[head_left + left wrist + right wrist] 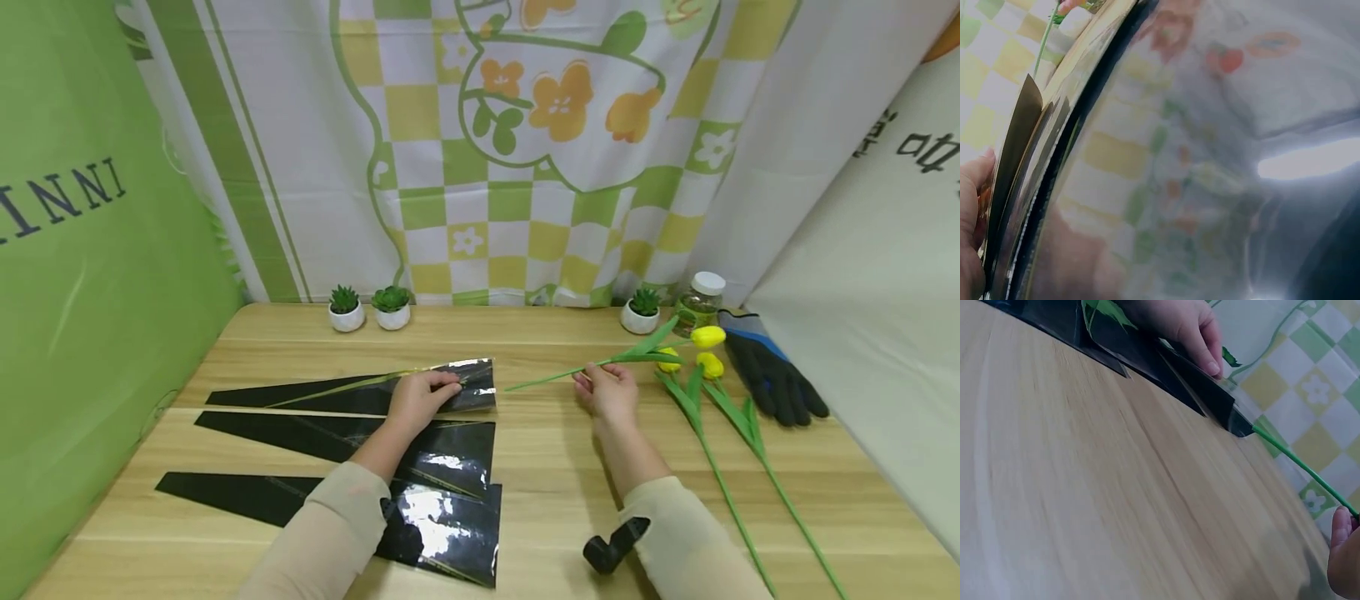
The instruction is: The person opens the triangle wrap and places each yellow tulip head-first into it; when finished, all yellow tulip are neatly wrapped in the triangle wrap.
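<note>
Three black glossy cone-shaped sleeves lie on the wooden table (555,467). My left hand (423,396) holds the wide mouth of the farthest sleeve (472,379). Its fingers (1194,328) lie on the upper layer, and the layers (1019,150) stand parted beside the thumb (972,187). My right hand (607,387) pinches the green stem (555,377) of a yellow tulip (708,337), held low over the table. The stem's tip (1260,432) points at the sleeve's mouth (1235,419), right at its corner.
Two more yellow tulips (710,365) lie to the right, stems running toward me. A black glove (772,379) and a lidded jar (701,302) sit at the far right. Three small potted succulents (347,308) line the back edge. Fabric backdrops close off the sides.
</note>
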`<move>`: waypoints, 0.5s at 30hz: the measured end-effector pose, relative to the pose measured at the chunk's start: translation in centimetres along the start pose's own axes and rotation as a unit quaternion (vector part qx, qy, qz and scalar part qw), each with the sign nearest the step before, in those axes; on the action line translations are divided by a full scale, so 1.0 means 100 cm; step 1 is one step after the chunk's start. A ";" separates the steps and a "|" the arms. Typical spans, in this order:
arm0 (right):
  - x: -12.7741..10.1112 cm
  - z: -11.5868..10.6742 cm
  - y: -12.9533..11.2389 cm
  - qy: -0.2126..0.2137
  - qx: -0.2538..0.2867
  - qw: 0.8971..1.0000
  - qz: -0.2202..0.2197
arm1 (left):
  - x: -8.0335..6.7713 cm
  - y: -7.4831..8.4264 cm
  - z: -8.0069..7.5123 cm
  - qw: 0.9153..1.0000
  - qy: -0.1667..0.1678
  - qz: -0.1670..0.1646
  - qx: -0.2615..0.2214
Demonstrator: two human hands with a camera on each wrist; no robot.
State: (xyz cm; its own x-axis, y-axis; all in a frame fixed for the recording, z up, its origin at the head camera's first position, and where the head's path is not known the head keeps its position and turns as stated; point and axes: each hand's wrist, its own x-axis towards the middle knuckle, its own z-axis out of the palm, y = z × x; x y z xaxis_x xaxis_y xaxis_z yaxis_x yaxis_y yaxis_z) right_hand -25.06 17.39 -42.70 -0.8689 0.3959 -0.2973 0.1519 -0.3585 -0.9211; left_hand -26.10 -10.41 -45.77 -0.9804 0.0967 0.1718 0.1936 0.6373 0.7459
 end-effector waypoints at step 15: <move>-0.017 0.039 0.029 -0.040 -0.021 0.999 0.030 | -0.002 0.002 0.001 1.000 -0.002 0.000 0.010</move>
State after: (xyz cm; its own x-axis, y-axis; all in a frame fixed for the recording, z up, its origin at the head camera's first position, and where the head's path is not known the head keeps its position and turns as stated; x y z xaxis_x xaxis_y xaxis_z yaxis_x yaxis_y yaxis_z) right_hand -25.03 12.38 -43.86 -0.8921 0.3054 -0.3330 0.2232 -0.3428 -0.9125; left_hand -25.85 -10.22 -45.77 -0.9805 0.1003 0.1691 0.1931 0.6527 0.7326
